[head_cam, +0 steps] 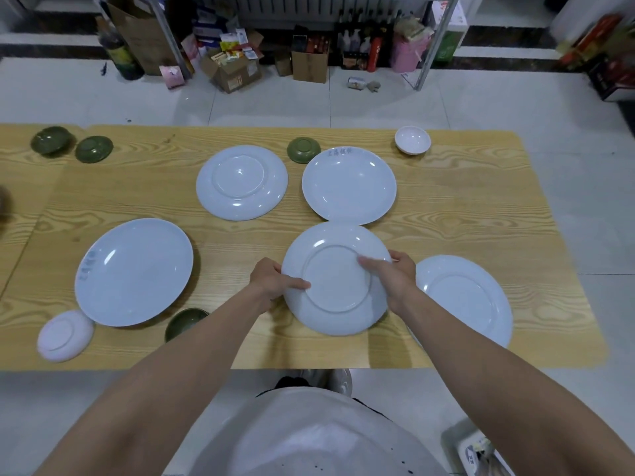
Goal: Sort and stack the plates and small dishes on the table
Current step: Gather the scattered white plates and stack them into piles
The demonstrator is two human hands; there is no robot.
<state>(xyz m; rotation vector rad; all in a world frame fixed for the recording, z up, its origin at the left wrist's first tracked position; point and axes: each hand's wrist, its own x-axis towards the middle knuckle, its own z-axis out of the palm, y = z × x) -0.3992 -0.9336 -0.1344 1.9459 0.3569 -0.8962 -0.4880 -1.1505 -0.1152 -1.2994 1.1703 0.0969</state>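
A white plate (336, 280) was held upside down over the middle of the worktop (481, 207), towards its near edge, with the foot ring turned upward. Being round, it showed no long axis. It was clasped at opposite rims. The left grip (271, 281) was curled round the left rim with the thumb laid across the underside. The right grip (395, 276) was curled round the right rim with its fingers stretched over the foot ring. The plate was thus carried between the two grips. Its far rim met the near rim of a lettered plate (348, 185), which lay face up beyond it; whether the two touched could not be told.

A second upturned plate (242, 182) was seen to the left of the lettered one. A third upturned plate (467, 300) lay by the near right corner, partly hidden by the right forearm. A large face-up plate (134, 271) was placed towards the near left. Green small dishes (93, 149) were scattered along the far edge, and one more green dish (185, 322) sat near the near edge. A white small dish (412, 140) stood upright at the far right. An inverted white dish (65, 334) lay at the near left corner.
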